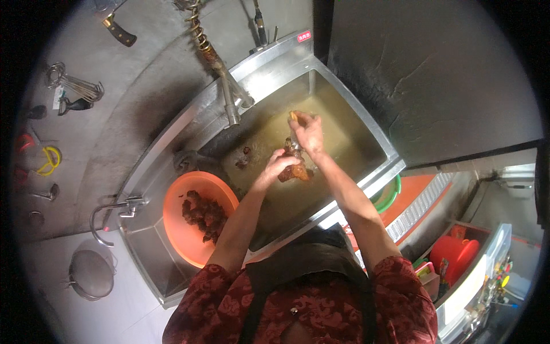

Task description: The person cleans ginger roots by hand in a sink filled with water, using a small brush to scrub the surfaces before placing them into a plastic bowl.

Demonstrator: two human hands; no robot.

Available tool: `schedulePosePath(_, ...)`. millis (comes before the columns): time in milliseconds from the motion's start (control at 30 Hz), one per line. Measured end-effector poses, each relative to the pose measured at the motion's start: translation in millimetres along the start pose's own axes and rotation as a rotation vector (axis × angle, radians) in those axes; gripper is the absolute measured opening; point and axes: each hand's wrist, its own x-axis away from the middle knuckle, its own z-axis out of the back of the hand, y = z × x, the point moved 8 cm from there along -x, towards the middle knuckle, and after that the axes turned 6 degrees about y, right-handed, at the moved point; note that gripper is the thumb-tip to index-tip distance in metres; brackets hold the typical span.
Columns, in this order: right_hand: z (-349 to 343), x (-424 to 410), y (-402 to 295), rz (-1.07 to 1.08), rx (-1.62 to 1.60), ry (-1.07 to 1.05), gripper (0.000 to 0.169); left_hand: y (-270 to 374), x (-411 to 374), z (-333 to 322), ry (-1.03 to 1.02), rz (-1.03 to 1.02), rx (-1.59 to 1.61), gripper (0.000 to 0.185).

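Over the water in a stainless steel sink (339, 129), my left hand (277, 167) grips a wet, reddish-brown piece of meat (296, 171). My right hand (308, 131) is just above and to the right of it, holding a small orange-yellow piece (293, 115) between thumb and fingers. Small dark bits (243, 159) lie in the cloudy water to the left. An orange plastic basin (176, 223) stands in the left compartment, with a heap of dark brown pieces (204, 215) inside.
A spring-hose faucet (232, 107) reaches over the sink's back edge. A curved tap (101, 215) stands at the left, near a round mesh strainer (91, 274). Utensils hang on the left wall. Lower right, a clear container (477, 279) stands beside a red plastic item (453, 258).
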Motion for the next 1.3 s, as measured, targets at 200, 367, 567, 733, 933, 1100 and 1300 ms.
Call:
schedulePosePath(200,16.6,47.6,-48.1,0.199,0.196,0.052,0.043,48.1,35.1,-22.0,0.179,-0.208,-0.448,0.03)
schedulePosePath(367,41.4,-26.1,21.1,0.096,0.283,0.344,0.037,53.9,37.6,-39.0,-0.013,-0.109,0.04,0.028)
schedulePosePath(567,15.8,68.8,-60.7,0.177,0.122,0.055,0.046,55.7,30.2,-4.5,0.396,-0.242,0.144,0.057)
schedulePosePath(733,25.7,12.8,-10.0,-0.097,0.066,0.234,0.053,25.3,28.1,-19.5,0.495,0.002,0.467,0.051)
schedulePosePath(933,-6.4,59.2,-24.6,-0.1,0.16,-0.061,0.06,66.3,59.5,1.6,0.827,-0.133,0.302,0.048)
schedulePosePath(1100,22.4,15.4,14.9,-0.261,0.098,0.186,0.055,95.1,62.5,-26.8,0.784,-0.193,0.324,0.038)
schedulePosePath(1300,13.3,58.0,-36.8,-0.055,0.14,0.002,0.053,79.1,42.7,-3.0,0.767,-0.288,0.478,0.033)
